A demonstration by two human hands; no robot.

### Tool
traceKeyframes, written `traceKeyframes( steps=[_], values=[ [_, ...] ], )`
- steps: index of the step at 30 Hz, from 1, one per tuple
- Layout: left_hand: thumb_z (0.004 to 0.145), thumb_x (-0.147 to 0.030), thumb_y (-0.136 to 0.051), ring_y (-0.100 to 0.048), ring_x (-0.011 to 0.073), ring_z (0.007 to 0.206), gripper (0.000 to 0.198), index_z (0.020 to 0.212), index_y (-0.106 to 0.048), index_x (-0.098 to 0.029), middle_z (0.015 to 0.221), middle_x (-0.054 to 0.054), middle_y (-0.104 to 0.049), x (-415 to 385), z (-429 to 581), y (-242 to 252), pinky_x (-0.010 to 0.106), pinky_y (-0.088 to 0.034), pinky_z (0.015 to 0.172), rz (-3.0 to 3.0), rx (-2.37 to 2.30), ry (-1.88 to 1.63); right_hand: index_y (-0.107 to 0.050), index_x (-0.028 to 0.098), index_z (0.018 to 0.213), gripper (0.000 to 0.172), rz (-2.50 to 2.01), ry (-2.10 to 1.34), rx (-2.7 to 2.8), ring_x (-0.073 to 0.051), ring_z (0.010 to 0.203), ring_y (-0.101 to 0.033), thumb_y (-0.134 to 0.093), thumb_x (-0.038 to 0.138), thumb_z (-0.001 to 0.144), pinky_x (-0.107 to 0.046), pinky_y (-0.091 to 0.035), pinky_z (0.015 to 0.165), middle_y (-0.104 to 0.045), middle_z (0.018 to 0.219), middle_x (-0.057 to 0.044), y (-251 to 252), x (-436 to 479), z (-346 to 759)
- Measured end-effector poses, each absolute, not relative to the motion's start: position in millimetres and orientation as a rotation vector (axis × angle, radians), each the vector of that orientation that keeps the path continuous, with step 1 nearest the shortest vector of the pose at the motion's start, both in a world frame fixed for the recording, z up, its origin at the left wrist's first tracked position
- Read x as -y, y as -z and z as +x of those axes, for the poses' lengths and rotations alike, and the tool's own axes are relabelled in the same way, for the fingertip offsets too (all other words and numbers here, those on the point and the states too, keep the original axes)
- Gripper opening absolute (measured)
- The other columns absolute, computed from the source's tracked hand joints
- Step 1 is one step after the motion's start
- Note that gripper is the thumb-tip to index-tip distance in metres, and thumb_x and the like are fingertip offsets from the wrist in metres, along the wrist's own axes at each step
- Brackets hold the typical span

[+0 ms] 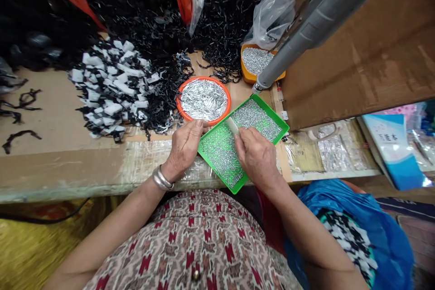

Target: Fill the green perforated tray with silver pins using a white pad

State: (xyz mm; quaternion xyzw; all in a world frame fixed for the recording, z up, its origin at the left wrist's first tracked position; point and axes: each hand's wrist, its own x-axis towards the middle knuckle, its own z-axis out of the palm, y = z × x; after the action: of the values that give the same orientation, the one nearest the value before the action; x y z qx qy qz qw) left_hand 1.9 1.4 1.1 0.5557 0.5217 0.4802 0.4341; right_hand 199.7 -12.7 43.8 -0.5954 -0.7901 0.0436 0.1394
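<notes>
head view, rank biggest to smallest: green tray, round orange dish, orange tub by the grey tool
1. Green tray looks largest, though it's nearest the camera.
2. Round orange dish.
3. Orange tub looks smallest, but the grey tool hides part of it, so this order is unsure.

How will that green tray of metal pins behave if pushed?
The shallow green tray looks light, so it probably slides easily. The small metal pins look loose and rollable, and its low rim suggests a tilt could spill them.

Metal pieces [253,122] in the green tray [271,111] look too small to identify
</notes>
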Motion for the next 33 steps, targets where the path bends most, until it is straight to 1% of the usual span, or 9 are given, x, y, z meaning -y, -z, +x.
traceKeyframes(
  steps=[7,13,20,28,33],
  values=[
    [0.104,-0.049,-0.042,-0.068,0.0216,0.086,0.044,0.098,-0.073,-0.018,0.094,0.011,-0.075,-1.4,1.6,-0.6,0.036,-0.053,0.073,1.385,-1.294,-1.191,-0.061,0.017,0.084,0.027,-1.692,-0.164,2.236,-0.019,0.077,-0.06,-0.042,0.023,0.102,-0.033,-0.041,0.07,-0.066,0.082,-0.009,-51.0,19.5,195.8],
    [0.104,-0.048,-0.042,-0.068,0.0212,0.086,0.043,0.094,-0.072,-0.018,0.092,0.01,-0.074,-1.7,0.8,1.7,0.036,-0.053,0.074,1.379,-1.264,-1.196,-0.055,0.02,0.073,0.025,-1.715,-0.289,2.182,-0.017,0.07,-0.053,-0.048,0.02,0.097,-0.033,-0.036,0.067,-0.062,0.074,-0.004,-50.4,18.0,193.8],
    [0.104,-0.048,-0.043,-0.068,0.0205,0.086,0.043,0.097,-0.072,-0.017,0.095,0.01,-0.074,-1.3,0.5,3.9,0.036,-0.053,0.076,1.366,-1.253,-1.203,-0.048,0.021,0.067,0.027,-1.688,-0.381,2.127,-0.014,0.064,-0.043,-0.05,0.019,0.094,-0.033,-0.031,0.064,-0.053,0.067,-0.001,-51.5,18.6,193.2],
    [0.104,-0.049,-0.043,-0.069,0.0212,0.087,0.043,0.096,-0.072,-0.018,0.094,0.01,-0.075,-1.6,0.5,3.3,0.036,-0.054,0.074,1.378,-1.271,-1.2,-0.044,0.022,0.066,0.027,-1.692,-0.451,2.083,-0.014,0.062,-0.041,-0.051,0.018,0.091,-0.033,-0.03,0.063,-0.048,0.064,0.001,-49.3,18.0,190.7],
    [0.104,-0.048,-0.043,-0.069,0.0211,0.088,0.043,0.096,-0.073,-0.018,0.094,0.01,-0.075,-1.6,0.9,3.8,0.036,-0.054,0.075,1.387,-1.265,-1.205,-0.045,0.021,0.066,0.027,-1.672,-0.486,2.042,-0.013,0.062,-0.043,-0.051,0.018,0.091,-0.032,-0.031,0.064,-0.047,0.064,0.002,-48.3,17.2,190.3]
  ],
)
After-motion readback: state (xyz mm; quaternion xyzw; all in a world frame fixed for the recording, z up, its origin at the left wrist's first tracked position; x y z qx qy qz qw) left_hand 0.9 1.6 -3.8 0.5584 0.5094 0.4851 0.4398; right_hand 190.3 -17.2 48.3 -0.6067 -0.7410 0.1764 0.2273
